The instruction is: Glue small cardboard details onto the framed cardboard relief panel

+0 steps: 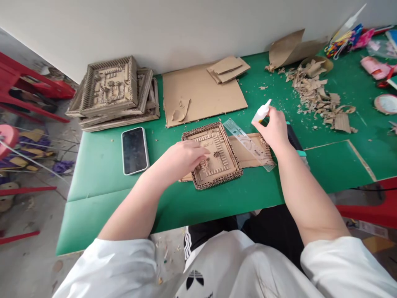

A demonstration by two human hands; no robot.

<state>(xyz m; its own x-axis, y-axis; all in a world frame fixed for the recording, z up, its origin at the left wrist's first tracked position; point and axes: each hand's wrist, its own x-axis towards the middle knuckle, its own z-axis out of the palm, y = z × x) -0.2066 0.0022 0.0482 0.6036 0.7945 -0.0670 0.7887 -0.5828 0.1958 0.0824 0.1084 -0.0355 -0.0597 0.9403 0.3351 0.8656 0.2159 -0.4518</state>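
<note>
A small cardboard relief panel point(228, 156) with a raised corrugated rim lies in front of me, with strips and small shapes stuck inside it. My left hand point(188, 156) rests over its left side, fingertips drawn together low over the inner surface; whatever they pinch is hidden. My right hand point(274, 128) grips a small white glue bottle point(263, 111) with its nozzle pointing up, held to the right of the panel. Between the panel and this hand, a clear plastic ruler point(248, 142) lies across a flat cardboard piece point(243, 154).
A phone point(135, 151) lies at left, below a stack of similar cardboard panels point(108, 89). A cardboard sheet point(204, 97) with offcuts is at the back. Torn cardboard scraps point(321, 93) and a tape roll point(386, 103) are at right. Red stools point(25, 82) stand beside the green table point(102, 207).
</note>
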